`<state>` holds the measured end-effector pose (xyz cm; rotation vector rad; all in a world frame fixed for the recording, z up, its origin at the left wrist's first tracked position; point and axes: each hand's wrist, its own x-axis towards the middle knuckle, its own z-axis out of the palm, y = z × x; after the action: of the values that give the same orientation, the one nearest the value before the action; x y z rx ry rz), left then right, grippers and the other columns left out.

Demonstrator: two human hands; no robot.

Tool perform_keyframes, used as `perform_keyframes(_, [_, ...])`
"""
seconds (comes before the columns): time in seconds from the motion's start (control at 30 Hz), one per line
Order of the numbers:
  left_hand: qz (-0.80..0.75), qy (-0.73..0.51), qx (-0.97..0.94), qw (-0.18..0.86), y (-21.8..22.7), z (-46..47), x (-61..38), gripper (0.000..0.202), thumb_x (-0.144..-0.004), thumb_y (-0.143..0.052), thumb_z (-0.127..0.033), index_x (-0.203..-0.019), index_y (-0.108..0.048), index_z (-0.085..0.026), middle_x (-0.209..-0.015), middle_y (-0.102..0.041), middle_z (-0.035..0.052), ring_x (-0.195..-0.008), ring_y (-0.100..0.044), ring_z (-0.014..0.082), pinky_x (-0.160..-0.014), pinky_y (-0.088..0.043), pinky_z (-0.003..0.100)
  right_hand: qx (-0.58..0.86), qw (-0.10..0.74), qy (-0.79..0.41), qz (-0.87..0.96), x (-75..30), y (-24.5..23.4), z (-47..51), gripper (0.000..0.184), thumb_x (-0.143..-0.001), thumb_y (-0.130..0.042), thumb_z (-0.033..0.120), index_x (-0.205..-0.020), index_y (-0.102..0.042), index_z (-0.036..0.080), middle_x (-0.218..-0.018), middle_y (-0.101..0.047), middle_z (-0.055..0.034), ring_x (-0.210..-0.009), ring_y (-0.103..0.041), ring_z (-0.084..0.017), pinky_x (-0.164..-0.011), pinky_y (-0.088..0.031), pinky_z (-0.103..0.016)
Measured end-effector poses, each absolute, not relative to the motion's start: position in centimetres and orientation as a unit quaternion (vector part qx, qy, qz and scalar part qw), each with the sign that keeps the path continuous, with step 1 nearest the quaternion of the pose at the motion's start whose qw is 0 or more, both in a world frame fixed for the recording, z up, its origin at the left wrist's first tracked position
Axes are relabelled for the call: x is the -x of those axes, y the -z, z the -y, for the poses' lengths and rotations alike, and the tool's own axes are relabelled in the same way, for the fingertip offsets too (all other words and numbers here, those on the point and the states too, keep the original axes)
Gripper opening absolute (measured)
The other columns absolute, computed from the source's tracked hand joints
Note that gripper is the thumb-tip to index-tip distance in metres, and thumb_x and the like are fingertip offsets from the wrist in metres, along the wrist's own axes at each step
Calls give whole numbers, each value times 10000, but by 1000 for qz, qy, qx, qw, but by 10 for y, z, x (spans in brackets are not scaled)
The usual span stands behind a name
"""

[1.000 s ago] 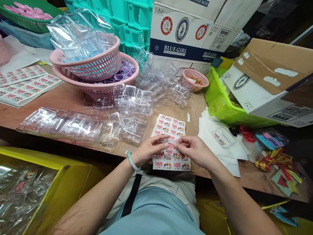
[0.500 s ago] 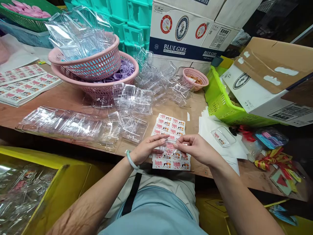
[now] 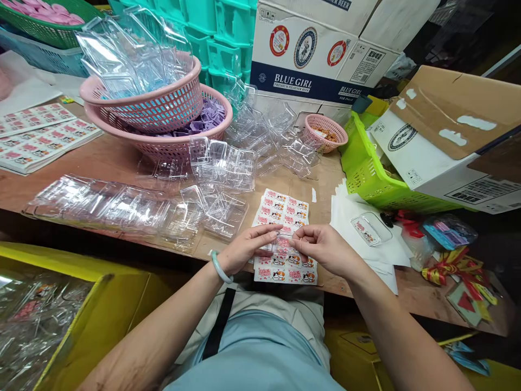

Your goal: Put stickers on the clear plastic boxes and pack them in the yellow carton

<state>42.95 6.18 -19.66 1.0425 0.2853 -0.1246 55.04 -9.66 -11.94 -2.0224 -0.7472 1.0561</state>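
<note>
1. The sticker sheet [image 3: 285, 266] lies flat on the table, partly under both hands. It looks like thin, limp paper that would crease easily; a corner or edge is the best place to take it.
2. Over the left middle of the sticker sheet, the left hand [image 3: 244, 248] holds a clear plastic case [image 3: 267, 246] between thumb and fingers.
3. The right hand [image 3: 325, 250] is over the sheet's right middle, thumb and forefinger narrowed together beside the case. Whether they grip its edge or a sticker cannot be told.
4. The case is probably very light, stiff but thin-walled, and slick. A light hold at the rim should suit it; hard squeezing could crack or bow it.
5. Right of the sticker sheet, a stickered case [image 3: 372, 229] rests on white papers [image 3: 388, 252].
6. Left of the sheet, a row of clear cases [image 3: 122, 206] probably tangles and slides easily.
</note>
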Motion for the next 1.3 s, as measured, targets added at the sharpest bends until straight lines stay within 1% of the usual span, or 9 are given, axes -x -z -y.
perform_keyframes(0.27, [-175, 23, -525, 833, 191, -48, -433, 637, -702, -762, -406, -1253, -565, -154, -1087, -653, 97, -947, -609, 187, -820, -503, 326, 894, 249, -186, 323, -540, 121, 107, 291, -796, -612, 501, -815, -637, 211, -587, -585, 17, -537, -521, -144, -521, -375, -248])
perform_keyframes(0.4, [-193, -36, -555, 808, 186, -40, -434, 640, -707, -751, -416, -1241, -564, -118, -1069, -671, 127, -972, -621, 220, -844, -505, 349, 927, 299, 11, 226, -538, 131, 116, 826, -683, -691, 624, -1338, -415, 203, -946, -664, -81, -742, -610, -228, -662, -481, -345])
perform_keyframes(0.47, [-178, -62, -578, 794, 182, -35, -434, 601, -719, -745, -406, -1222, -578, -122, -1126, -663, 140, -1024, -614, 239, -885, -499, 365, 898, 380, -33, 220, -536, 141, 119, 977, -666, -708, 629, -1439, -273, 221, -1197, -601, -146, -954, -618, -274, -777, -506, -396])
perform_keyframes(0.63, [-141, -64, -580, 800, 171, -31, -435, 528, -747, -729, -378, -1201, -582, -152, -1242, -620, 137, -1094, -603, 259, -927, -507, 394, 788, 530, -226, 216, -542, 156, 139, 628, -852, -526, 597, -1359, -395, 251, -1210, -622, -122, -1029, -637, -246, -901, -502, -422])
perform_keyframes(0.73, [-112, -78, -611, 780, 171, -27, -443, 452, -774, -704, -345, -1179, -601, -172, -1280, -594, 126, -1162, -569, 262, -955, -503, 394, 737, 560, -272, 265, -547, 151, 155, 685, -846, -537, 603, -1411, -336, 271, -1340, -533, -123, -1125, -597, -238, -952, -485, -418])
perform_keyframes(0.93, [-44, -155, -733, 661, 187, 0, -452, 604, -860, -592, -264, -1425, -379, -268, -1504, -368, 110, -1374, -366, 259, -1053, -428, 429, 841, 424, -77, 328, -612, 160, 170, 586, -722, -736, 470, -1226, -506, 280, -1266, -521, -76, -1104, -583, -237, -973, -471, -403])
perform_keyframes(1.1, [20, -212, -826, 522, 201, 10, -420, 318, -870, -563, -172, -1181, -600, -227, -1254, -594, 108, -1201, -536, 214, -1031, -433, 392, 910, 271, 171, 263, -689, 196, 172, 507, -765, -650, 455, -1156, -526, 159, -1280, -492, -198, -1240, -454, -400, -1023, -337, -627])
perform_keyframes(1.2, [-82, -208, -809, 543, 206, 1, -399, 181, -898, -530, -202, -1047, -632, -210, -1130, -628, 98, -1118, -579, 202, -964, -471, 349, 884, 236, 187, 357, -654, 204, 149, 498, -830, -580, 455, -1236, -512, 175, -1424, -416, -180, -1401, -243, -391, -1125, -170, -639])
perform_keyframes(1.3, [-225, -226, -759, 568, 214, -11, -387, 281, -908, -529, -291, -1179, -571, -225, -1347, -509, 104, -1294, -457, 231, -1079, -383, 388, 792, 245, 78, 554, -576, 204, 114, 656, -831, -615, 405, -1396, -388, 161, -1425, -459, -157, -1375, -351, -320, -1125, -332, -524])
